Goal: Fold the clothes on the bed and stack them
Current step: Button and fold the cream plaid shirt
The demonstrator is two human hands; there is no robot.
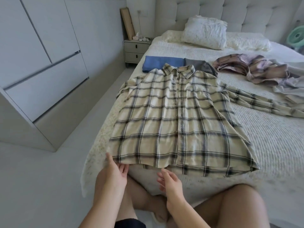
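Observation:
A cream plaid shirt (177, 116) lies spread flat, buttoned side up, on the bed (263, 145), collar pointing away from me. Its right sleeve stretches out toward the right. My left hand (113, 173) is at the shirt's near left hem corner, fingers relaxed and touching the edge. My right hand (169, 180) hovers just below the hem's middle, fingers loosely spread, holding nothing. Beyond the collar lie a folded blue garment (161, 63) and a folded grey garment (202, 66) side by side. A crumpled pink-and-lilac plaid garment (256, 69) lies at the right.
Pillows (205, 32) rest against the tufted headboard. A nightstand (136, 50) stands left of the bed, and a white wardrobe (41, 63) lines the left wall. Pale grey cloth (292, 83) lies at the far right. My bare knees are at the bed's near edge.

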